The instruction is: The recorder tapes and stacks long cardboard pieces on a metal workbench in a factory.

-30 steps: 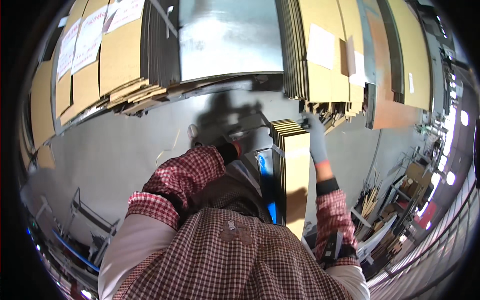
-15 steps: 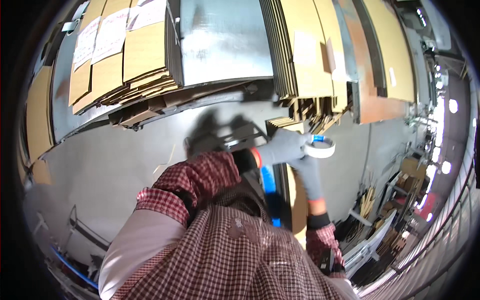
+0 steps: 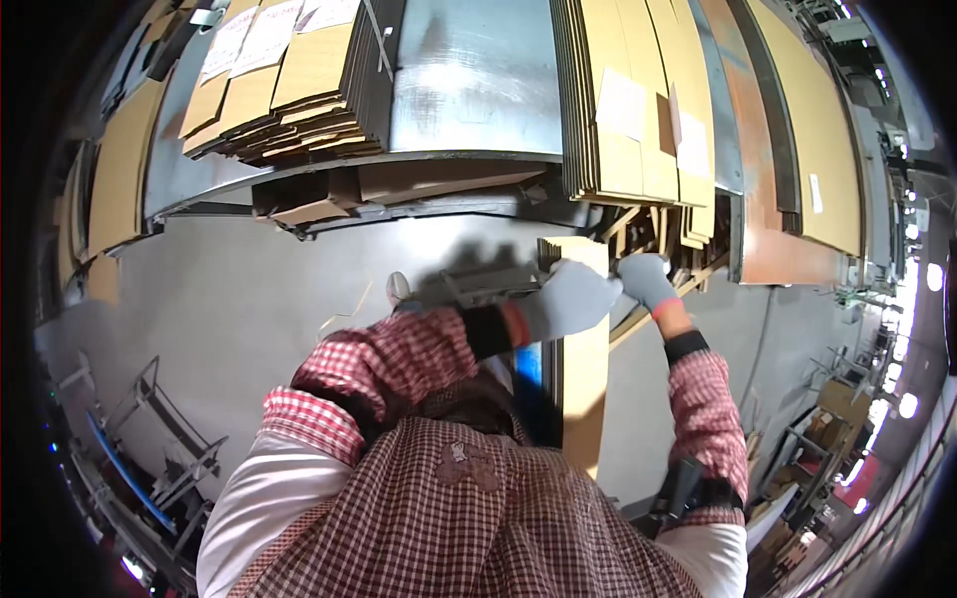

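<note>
My left hand (image 3: 576,299), in a grey glove with a dark and red cuff, is closed above a stack of long tan cardboard pieces (image 3: 585,389). Just to its right, my right hand (image 3: 646,279), gloved the same way, is also closed. The knuckles of the two hands come near each other over the far end of the stack. What lies in the fingers is hidden. No tape roll can be made out now. A blue surface (image 3: 528,364) shows beside the stack, below my left wrist.
Ahead stands a metal table (image 3: 474,90) with flat cardboard stacks at its left (image 3: 319,75) and right (image 3: 623,159), some with white sheets. Wooden strips (image 3: 653,224) stick out under its right part. A copper-coloured panel (image 3: 778,234) is farther right. A metal frame cart (image 3: 164,419) stands at left.
The white tape roll seen at my hands before is out of sight. My right hand has moved up and right, apart from the left. The view has shifted, showing more floor and cardboard.
</note>
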A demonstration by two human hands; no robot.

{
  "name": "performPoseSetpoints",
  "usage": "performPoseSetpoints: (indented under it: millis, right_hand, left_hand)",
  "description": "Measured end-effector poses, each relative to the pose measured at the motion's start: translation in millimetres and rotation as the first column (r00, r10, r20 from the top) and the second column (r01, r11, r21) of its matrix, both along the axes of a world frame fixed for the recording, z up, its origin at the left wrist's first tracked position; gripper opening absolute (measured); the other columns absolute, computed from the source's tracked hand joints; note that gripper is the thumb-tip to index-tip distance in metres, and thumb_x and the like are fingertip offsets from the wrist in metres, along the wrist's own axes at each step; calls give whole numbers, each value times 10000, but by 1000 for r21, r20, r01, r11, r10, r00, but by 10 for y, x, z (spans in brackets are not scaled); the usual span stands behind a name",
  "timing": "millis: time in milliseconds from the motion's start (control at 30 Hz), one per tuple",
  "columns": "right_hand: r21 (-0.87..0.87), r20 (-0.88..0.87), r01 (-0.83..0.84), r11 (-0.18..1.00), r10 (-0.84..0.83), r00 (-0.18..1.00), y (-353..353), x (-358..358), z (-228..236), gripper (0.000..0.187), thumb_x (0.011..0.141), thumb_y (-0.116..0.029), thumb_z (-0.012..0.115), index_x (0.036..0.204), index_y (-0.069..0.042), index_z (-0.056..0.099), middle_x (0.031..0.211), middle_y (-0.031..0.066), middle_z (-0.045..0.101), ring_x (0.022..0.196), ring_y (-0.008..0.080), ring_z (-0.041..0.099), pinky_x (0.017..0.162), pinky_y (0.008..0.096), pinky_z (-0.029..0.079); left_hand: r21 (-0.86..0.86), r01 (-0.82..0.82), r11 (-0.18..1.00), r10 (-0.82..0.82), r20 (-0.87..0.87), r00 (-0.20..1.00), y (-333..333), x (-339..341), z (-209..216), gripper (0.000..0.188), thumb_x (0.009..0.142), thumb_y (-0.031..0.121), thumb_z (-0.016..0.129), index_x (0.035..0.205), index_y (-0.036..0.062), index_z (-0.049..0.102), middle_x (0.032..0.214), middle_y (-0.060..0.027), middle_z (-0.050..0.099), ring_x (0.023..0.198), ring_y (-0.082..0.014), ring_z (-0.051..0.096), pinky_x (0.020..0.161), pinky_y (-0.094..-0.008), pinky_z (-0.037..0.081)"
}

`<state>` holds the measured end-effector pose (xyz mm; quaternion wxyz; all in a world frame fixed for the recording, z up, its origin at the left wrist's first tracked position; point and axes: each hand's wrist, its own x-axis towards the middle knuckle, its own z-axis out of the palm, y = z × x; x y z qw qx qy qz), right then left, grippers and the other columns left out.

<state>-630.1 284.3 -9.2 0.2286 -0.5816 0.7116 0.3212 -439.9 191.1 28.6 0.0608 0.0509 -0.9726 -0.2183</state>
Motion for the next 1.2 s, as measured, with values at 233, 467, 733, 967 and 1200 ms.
performPoseSetpoints:
  millis: [233, 467, 733, 967, 1200]
  right_hand:
    - [-29, 774, 985, 172, -620, 131, 1439, 780, 837, 212, 867, -178, 639, 1011, -22, 644, 826, 88, 694, 686, 168, 661, 644, 274, 529]
    - [482, 873, 841, -245, 45, -487, 3059, 4444, 871, 483, 823, -394, 681, 1063, 23, 637, 1014, 117, 643, 907, 220, 613, 798, 333, 489]
    - [-29, 974, 0, -1000, -29, 225, 3187, 5307, -501, 558, 975, -278, 537, 1470, -97, 352, 1441, 151, 432, 1210, 296, 516, 1039, 479, 409]
    - [583, 662, 328, -743, 669, 338, 3556, 5081, 145, 459, 911, -372, 600, 1278, -98, 582, 1230, 68, 620, 1101, 220, 569, 915, 422, 489]
    - [-149, 781, 973, -176, -625, 7, 1686, 5059, -47, 469, 910, -399, 601, 1231, -58, 623, 1161, 123, 673, 1081, 310, 622, 942, 363, 475]
  left_hand:
    - [-101, 530, 842, -526, 67, 848, 62, -12, 135, 312, 693, 276, 717, 910, 63, 647, 812, -132, 636, 804, -300, 633, 639, -417, 462]
    - [-266, 936, 230, -967, 46, 251, -118, -79, 212, 1047, 553, 349, 816, 1459, 128, 342, 1079, -164, 589, 986, -360, 582, 844, -473, 440]
    - [496, 829, 259, -882, 472, -7, 111, 1013, 686, 921, 614, 354, 821, 1383, 49, 417, 1165, -178, 592, 1104, -287, 562, 947, -366, 429]
    - [692, 647, 322, -932, 353, 86, -373, 1879, 217, 937, 731, 352, 771, 1456, -1, 294, 1378, -181, 482, 1236, -281, 486, 1047, -379, 365]
    - [896, 339, 288, -684, -55, 727, 171, 2536, 37, 835, 980, 629, 316, 1528, 20, 155, 1595, -187, 129, 1478, -285, 119, 1192, -374, 127]
